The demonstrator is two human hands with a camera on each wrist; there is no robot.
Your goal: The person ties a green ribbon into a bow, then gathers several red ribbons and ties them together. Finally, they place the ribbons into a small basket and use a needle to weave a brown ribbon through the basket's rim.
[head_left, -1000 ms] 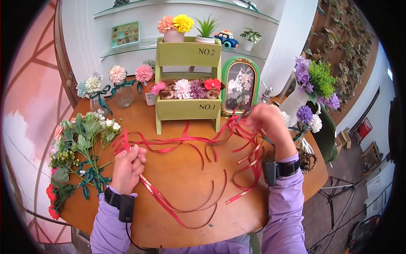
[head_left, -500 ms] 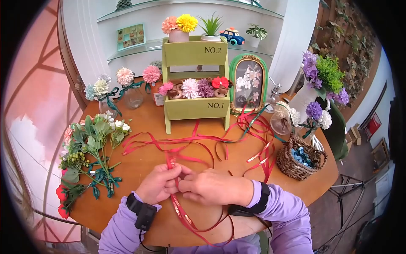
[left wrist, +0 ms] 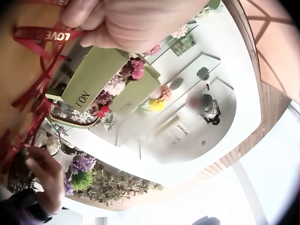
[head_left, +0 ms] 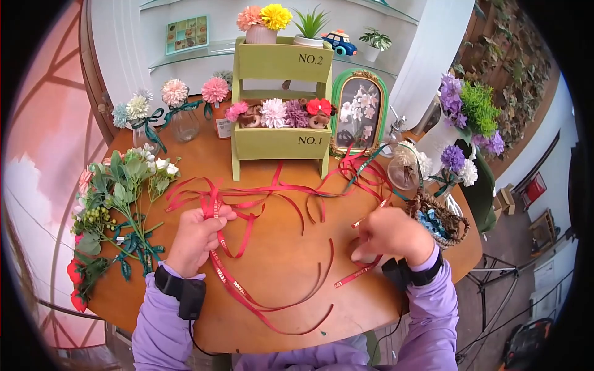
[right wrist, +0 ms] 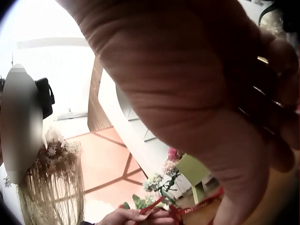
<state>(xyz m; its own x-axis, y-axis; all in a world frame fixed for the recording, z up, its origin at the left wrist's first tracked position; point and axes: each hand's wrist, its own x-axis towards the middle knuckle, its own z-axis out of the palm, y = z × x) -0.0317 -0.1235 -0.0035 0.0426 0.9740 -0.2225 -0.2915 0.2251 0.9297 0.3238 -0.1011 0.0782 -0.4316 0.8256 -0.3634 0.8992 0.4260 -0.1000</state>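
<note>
My left hand pinches a red ribbon with pale lettering between thumb and fingers. A loop of it hangs just right of the hand, and long tails trail over the table's front. In the left wrist view the lettered ribbon runs out from the fingertips. At the right, my right hand hovers over another lettered red strand, fingers loosely bent. From the right wrist, a gap shows between thumb and fingers, with no ribbon in it. More red ribbons lie tangled across the table's middle.
A green two-tier stand with flowers and doll heads stands at the back, beside a green arched frame. Artificial flower stems lie at left. A woven basket sits at right, near small vases.
My right hand went from the ribbon pile at the back to meet my left hand at front centre, then moved away right. The left hand has shifted back left, a ribbon loop now hanging beside it.
</note>
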